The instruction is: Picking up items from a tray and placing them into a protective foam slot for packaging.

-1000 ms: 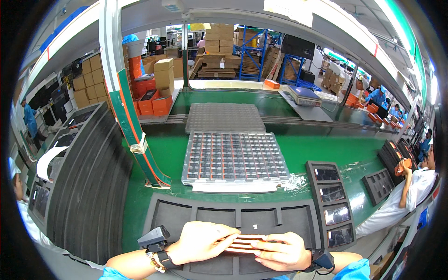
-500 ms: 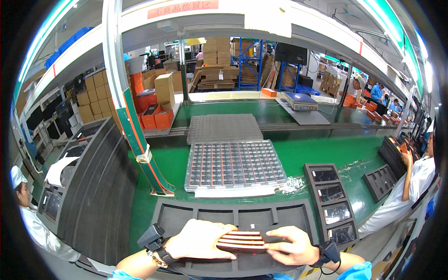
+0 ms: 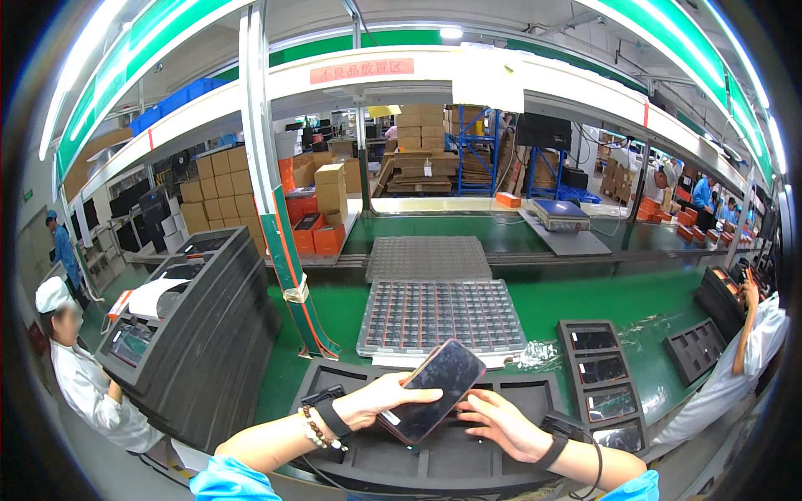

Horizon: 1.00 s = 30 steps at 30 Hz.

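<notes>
My left hand (image 3: 376,402) grips a stack of dark phones (image 3: 447,386), thumb laid across the top one. The uppermost black glossy screen tilts up toward me, and part of another phone's edge shows behind it; how many are stacked is hidden. My right hand (image 3: 505,427) is beside the stack's right edge, fingers spread, with its fingertips close to the phones; whether they touch cannot be made out. Both hands are above a black foam tray (image 3: 455,459) with rectangular compartments. The compartments I can see into hold no phones.
A clear cell tray (image 3: 443,317) of small parts lies beyond, with a grey tray (image 3: 430,257) behind it. Right stands a foam tray (image 3: 568,355) holding phones. Stacked foam trays (image 3: 217,351) rise at left, beside a post (image 3: 292,275). Co-workers stand at both sides.
The phone stack has turned from edge-on to screen-up and risen off the tray in my left hand. My right hand has moved off its end and spread. The view has tilted up.
</notes>
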Tool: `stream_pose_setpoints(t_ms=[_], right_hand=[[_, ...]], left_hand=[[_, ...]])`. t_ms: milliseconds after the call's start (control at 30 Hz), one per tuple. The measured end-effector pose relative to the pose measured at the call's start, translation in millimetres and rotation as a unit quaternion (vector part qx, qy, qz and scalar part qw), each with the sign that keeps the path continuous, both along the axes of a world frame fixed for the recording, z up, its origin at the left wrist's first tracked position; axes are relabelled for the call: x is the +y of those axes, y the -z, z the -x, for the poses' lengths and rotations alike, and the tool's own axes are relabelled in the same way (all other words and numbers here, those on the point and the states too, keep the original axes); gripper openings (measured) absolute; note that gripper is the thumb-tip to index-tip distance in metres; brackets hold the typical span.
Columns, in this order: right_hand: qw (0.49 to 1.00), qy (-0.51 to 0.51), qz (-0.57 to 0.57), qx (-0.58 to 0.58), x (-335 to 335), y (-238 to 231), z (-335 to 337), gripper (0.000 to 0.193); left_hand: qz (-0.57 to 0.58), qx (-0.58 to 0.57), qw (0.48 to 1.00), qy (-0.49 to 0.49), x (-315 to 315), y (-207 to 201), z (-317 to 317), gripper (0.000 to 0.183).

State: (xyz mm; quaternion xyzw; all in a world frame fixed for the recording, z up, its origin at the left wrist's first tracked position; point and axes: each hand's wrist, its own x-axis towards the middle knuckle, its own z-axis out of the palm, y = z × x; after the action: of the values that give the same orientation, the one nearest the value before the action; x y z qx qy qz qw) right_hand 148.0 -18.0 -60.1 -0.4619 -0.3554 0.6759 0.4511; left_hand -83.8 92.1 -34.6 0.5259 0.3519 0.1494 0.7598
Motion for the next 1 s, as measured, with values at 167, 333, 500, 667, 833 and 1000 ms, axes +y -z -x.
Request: stream_pose_setpoints(t_ms=[167, 333, 500, 667, 833, 1000], right_hand=[[0.993, -0.001, -0.014, 0.114, 14, -1, 30, 0.044], [0.987, 0.034, 0.025, 0.154, 18, 6, 25, 0.030], [0.990, 0.068, 0.012, 0.124, 11, 16, 20, 0.026], [0.987, 0.142, 0.005, 0.080, -8, 20, -1, 0.027], [0.988, 0.135, -0.035, 0.062, -29, 21, 15, 0.034], [0.988, 0.151, -0.007, 0.038, -35, 12, 37, 0.038]], left_hand=[[0.061, -0.064, 0.996, -0.004, -28, 5, -8, 0.042], [0.072, -0.094, 0.989, -0.091, -39, 19, 8, 0.036], [-0.004, -0.023, 0.993, -0.119, -42, 36, 29, 0.033], [-0.041, -0.020, 0.988, -0.145, -46, 20, 69, 0.032], [-0.098, 0.097, 0.982, -0.132, -45, 44, 78, 0.033], [-0.084, 0.024, 0.990, -0.110, -46, 55, 58, 0.033]])
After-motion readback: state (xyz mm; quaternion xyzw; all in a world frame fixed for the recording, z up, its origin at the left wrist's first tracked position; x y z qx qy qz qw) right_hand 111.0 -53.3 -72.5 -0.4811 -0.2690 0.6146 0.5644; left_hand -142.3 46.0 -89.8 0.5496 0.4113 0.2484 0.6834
